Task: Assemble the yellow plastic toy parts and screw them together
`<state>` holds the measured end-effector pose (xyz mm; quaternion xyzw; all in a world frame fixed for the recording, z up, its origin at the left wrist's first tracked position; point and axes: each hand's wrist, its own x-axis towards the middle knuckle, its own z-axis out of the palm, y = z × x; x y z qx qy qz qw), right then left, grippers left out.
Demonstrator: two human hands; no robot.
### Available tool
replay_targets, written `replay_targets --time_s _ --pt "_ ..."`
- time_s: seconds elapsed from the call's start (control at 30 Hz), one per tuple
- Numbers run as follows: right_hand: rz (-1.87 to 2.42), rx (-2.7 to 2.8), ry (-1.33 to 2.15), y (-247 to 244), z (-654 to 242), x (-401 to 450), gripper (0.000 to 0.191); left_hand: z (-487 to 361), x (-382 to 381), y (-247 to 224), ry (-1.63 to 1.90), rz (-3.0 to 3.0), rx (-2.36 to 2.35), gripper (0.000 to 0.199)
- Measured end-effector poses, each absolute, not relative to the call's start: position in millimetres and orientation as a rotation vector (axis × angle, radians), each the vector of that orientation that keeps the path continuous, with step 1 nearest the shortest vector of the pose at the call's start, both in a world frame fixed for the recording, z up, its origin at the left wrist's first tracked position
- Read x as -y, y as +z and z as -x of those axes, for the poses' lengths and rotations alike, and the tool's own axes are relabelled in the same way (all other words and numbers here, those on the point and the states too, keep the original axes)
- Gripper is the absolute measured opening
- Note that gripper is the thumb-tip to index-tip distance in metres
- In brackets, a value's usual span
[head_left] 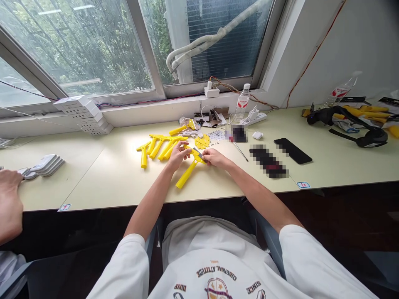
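Co-worker's hand [10, 193] at far left, beside stacked white packets [46, 164] on desk [93, 182]. Loose yellow plastic scrapers [158, 146] lined up mid-desk. Held yellow scraper [186, 174] gripped at centre by left hand [178, 155], fingers curled over head, handle angled toward near edge. Small grey blade [196, 151] pinched at scraper head by right hand [215, 158].

A cream workbench [93, 178] runs beneath a window, a row of yellow plastic scrapers [162, 146] laid side by side at its centre. To their right lie a thin metal-shafted tool [240, 151], a white earbud case [257, 135], a black smartphone [293, 150] and a white power strip [254, 119]. A plastic water bottle [242, 104] stands nearby, and stacked white plastic pieces [46, 164] sit left.
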<state>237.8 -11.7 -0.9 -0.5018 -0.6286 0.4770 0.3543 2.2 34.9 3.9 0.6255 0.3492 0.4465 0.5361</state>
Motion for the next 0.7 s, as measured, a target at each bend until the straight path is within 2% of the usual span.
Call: replay_targets --time_s 0.23,0.47,0.7 --pt "1.295 1.631 1.254 1.4 -238.9 12.4 0.007 -7.7 -35.4 -1.0 1.059 -1.707 -0.943 0.043" --pt "1.269 1.635 1.263 -1.3 -240.0 11.1 0.008 -8.5 -37.3 -7.6 0.931 -1.642 -0.963 0.063" --pt "1.266 1.609 1.301 2.4 -238.8 12.6 0.011 -5.9 -39.7 -7.5 0.862 -1.568 -0.856 0.068"
